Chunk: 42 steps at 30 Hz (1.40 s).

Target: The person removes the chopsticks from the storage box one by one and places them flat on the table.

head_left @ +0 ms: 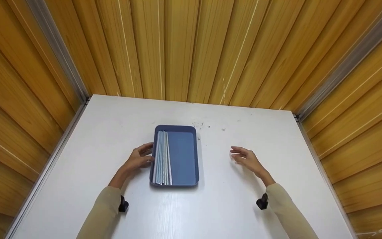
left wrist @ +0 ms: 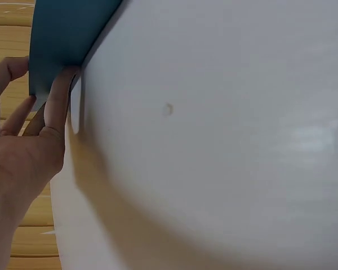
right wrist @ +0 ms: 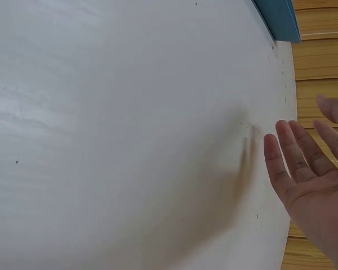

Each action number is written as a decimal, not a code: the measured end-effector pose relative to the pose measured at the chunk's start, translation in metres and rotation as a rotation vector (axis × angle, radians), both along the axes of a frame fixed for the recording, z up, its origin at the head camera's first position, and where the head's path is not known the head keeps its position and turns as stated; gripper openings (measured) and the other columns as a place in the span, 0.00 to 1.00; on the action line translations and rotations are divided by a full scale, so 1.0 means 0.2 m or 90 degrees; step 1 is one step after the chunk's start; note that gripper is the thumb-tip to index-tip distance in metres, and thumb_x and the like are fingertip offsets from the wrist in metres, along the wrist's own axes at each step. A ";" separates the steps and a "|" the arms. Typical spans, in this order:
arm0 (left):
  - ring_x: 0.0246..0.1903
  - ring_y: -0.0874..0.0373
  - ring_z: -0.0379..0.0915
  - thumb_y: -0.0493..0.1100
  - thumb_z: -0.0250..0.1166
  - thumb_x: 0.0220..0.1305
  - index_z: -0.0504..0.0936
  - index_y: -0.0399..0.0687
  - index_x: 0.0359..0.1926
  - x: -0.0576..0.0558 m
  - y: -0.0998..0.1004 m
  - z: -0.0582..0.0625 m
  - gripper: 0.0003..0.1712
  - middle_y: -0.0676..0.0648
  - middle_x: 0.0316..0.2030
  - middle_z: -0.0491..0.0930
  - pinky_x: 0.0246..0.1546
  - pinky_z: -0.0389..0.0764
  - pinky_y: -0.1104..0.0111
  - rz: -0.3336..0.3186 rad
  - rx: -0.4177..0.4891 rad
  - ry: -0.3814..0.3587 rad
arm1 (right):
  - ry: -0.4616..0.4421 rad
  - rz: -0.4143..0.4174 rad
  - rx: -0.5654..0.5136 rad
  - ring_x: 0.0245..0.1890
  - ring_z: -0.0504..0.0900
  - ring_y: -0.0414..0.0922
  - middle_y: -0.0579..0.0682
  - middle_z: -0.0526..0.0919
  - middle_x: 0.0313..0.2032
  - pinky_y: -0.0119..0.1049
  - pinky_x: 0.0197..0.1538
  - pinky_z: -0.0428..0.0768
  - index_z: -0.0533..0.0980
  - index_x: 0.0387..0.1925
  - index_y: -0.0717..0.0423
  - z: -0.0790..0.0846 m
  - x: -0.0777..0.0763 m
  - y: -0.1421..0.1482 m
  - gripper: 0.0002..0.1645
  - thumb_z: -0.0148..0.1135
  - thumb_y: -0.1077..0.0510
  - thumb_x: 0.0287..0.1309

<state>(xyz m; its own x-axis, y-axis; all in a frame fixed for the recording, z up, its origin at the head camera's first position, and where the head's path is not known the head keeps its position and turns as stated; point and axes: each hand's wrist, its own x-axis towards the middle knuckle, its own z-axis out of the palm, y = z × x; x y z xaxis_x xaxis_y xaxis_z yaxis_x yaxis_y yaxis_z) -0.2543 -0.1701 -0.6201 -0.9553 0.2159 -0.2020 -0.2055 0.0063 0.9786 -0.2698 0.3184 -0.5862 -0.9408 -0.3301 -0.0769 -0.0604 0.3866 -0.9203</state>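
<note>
On the white table sits a blue rectangular tray (head_left: 182, 159) with rounded corners. Several long thin pale strips (head_left: 163, 159) lie side by side along its left part, with shiny near ends. My left hand (head_left: 140, 157) is at the tray's left side, fingertips against the outer wall. The left wrist view shows the fingers of this hand (left wrist: 31, 121) slightly bent at the tray's side wall (left wrist: 70, 34). Well to the right of the tray, my right hand (head_left: 245, 157) hovers over the table with relaxed fingers and holds nothing; its palm shows in the right wrist view.
The white table (head_left: 230, 205) reaches back to a wood-patterned wall (head_left: 177, 49). Small dark marks (head_left: 209, 126) dot the surface behind and right of the tray. Metal posts (head_left: 58, 43) stand at the back corners. Each wrist carries a small black device (head_left: 123, 204).
</note>
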 end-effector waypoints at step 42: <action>0.70 0.44 0.68 0.39 0.74 0.63 0.66 0.41 0.73 -0.03 0.01 -0.05 0.41 0.36 0.70 0.70 0.69 0.74 0.60 -0.081 -0.023 0.023 | 0.099 0.179 0.101 0.49 0.86 0.58 0.70 0.84 0.52 0.31 0.45 0.85 0.80 0.56 0.68 0.38 -0.26 -0.59 0.19 0.63 0.60 0.70</action>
